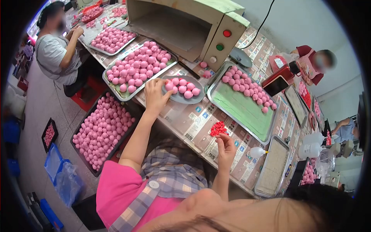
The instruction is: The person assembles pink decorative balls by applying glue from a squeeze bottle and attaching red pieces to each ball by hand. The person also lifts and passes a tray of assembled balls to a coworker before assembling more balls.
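Taking, apparently, a pink ball [169, 86] from the grey plate [178, 98] on the worktop [182, 123]; next probably calling for a gentle lift. Curling the left hand [155, 94] palm-down around that ball; bending the right hand [226, 149] beside red pieces [218, 128], with fingertips close; cannot tell whether holding any.

Lit softly and fairly evenly indoors, whiter toward the upper left, darker beneath the table [181, 116]; bowed by wide-angle distortion, ringed in black, softer near the edges, blurred over two faces [323, 61].
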Demonstrator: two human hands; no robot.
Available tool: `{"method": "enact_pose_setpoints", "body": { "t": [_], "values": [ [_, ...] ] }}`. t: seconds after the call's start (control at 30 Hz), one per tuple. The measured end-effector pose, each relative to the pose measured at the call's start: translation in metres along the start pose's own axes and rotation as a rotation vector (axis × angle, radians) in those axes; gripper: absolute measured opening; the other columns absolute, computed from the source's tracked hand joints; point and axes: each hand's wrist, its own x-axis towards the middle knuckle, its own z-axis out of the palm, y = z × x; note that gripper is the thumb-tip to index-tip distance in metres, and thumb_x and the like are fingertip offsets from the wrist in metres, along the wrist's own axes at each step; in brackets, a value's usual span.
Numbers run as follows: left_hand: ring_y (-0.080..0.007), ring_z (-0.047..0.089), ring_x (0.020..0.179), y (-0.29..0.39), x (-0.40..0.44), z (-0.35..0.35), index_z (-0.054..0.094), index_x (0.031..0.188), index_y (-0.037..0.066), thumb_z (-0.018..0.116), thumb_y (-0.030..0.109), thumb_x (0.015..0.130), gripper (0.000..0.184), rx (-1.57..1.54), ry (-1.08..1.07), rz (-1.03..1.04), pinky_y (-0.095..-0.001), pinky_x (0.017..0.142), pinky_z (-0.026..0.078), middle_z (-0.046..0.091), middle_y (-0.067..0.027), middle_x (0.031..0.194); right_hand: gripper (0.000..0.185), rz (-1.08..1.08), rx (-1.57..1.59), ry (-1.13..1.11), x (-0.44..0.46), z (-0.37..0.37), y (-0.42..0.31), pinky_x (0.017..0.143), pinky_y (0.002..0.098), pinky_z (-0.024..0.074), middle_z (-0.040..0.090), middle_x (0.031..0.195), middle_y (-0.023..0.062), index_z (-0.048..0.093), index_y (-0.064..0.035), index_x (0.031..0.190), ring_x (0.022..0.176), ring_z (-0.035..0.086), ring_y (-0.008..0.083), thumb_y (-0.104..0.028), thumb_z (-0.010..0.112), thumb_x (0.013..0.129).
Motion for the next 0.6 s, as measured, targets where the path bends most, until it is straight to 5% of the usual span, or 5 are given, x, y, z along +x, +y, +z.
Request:
{"method": "enact_pose_setpoints", "body": {
  "t": [0.6],
  "values": [
    [-0.0279, 0.038, 0.105, -0.014, -0.008, 0.019, 0.053, 0.095, 0.008, 0.066, 0.032, 0.063, 0.042, 0.241, -0.033, -0.177, -0.0413, 0.089, 0.030, 0.046, -0.0096, 0.104, 0.014, 0.067, 0.003, -0.045, -0.011, 0.011, 0.000, 0.073, 0.0228, 0.0431, 0.062, 0.083, 0.0053, 0.058, -0.0014, 0.092, 0.077, 0.058, 0.0100, -0.009, 0.057, 0.080]
  ]
}}
